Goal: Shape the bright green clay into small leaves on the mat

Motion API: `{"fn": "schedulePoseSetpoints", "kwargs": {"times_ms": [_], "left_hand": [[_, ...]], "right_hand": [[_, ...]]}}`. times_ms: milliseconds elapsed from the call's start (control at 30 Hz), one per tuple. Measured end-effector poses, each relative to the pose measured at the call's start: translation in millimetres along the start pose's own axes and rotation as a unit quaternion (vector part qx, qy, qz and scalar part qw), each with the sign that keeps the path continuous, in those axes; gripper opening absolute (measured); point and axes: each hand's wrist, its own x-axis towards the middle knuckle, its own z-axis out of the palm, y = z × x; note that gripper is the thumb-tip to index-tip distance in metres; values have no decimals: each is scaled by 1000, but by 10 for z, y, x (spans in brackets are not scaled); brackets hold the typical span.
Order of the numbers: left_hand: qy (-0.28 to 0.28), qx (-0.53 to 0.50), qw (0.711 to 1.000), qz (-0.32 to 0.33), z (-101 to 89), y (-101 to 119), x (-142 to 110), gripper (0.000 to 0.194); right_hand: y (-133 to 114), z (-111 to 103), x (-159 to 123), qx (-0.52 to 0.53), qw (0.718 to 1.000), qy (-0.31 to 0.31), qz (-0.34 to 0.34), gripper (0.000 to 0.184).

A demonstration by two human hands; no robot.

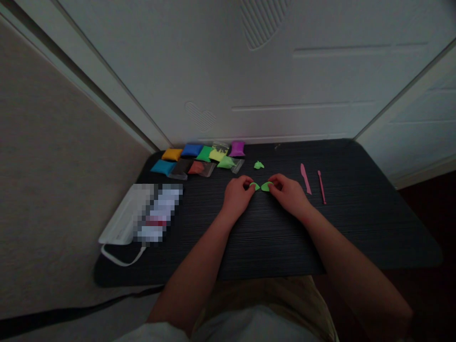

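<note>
Head view: a dark table [263,251] spans the middle of the frame, in front of a white door [171,57].
Left hand [237,197]: at the centre of the frame, thumb and fingers pinching the left clay piece [255,186].
Right hand [292,195]: just right of centre, thumb and fingers pinching the right clay piece [265,186].
Green clay: the 2 held pieces are light green and flat, at the centre of the frame, their narrow ends nearly meeting; I cannot tell whether they touch.
Clay lump [259,165]: small, irregular, light green, lying on the table just above the 2 hands in the frame.
Pink knife [305,179]: right of centre, on the table near the right hand.
Pink stick [321,187]: thin, beside the knife on its right.
Packets: 9 in 2 rows, upper left of centre.
Back row: orange packet [172,154], blue packet [191,150], green packet [204,153], yellow packet [218,154], purple packet [237,149].
Front row: light blue packet [163,167], black packet [181,167], red packet [195,167], light green packet [225,163].
White mask [123,216]: left of the frame, on the table, its strap looping below.
Blurred item [160,213]: right beside the mask, pixelated, so I cannot tell what it is.
</note>
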Motion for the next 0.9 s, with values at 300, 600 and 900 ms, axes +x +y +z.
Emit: {"fn": "schedulePoseSetpoints", "kwargs": {"times_ms": [300,600,900], "left_hand": [[-15,66,997,42,2,-22,6,14],[12,-4,1000,6,-60,-74,50,21],[40,-89,994,-44,-108,-91,78,18]], "right_hand": [[65,-36,52,-24,999,14,-20,21],[164,-168,78,-2,995,-52,-81,36],[132,-125,59,-55,989,-67,-117,36]]}}
